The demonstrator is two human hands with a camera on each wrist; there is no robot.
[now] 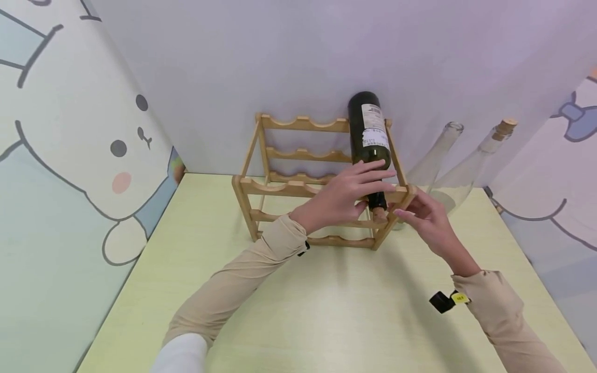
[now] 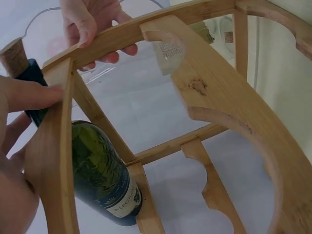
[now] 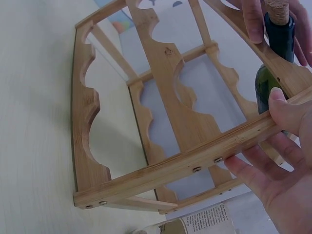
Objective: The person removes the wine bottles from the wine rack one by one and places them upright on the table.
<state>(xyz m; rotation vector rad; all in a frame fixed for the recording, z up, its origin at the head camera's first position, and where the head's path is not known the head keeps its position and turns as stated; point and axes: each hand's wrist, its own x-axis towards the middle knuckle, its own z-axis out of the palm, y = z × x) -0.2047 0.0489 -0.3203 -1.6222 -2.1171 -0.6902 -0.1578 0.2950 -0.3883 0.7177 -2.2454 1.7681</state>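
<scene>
A wooden wine rack (image 1: 298,189) stands on the table, with a dark green wine bottle (image 1: 364,124) lying in its top right slot. The bottle's corked neck (image 2: 30,78) points toward me past the front rail. My left hand (image 1: 342,194) holds the bottle about the neck, fingers across the top and thumb on the other side, close against the rail. Its palm side is hidden in the head view. On the rack's right front post, my right hand (image 1: 426,220) grips the wood, thumb (image 3: 280,102) on one side and fingers (image 3: 253,168) on the other.
Two clear glass bottles stand just right of the rack, behind my right hand; one clear bottle (image 1: 466,171) carries a cork (image 1: 506,127). A wall (image 1: 233,62) rises close behind the rack. The pale table (image 1: 326,305) extends in front, between cartoon-printed side walls.
</scene>
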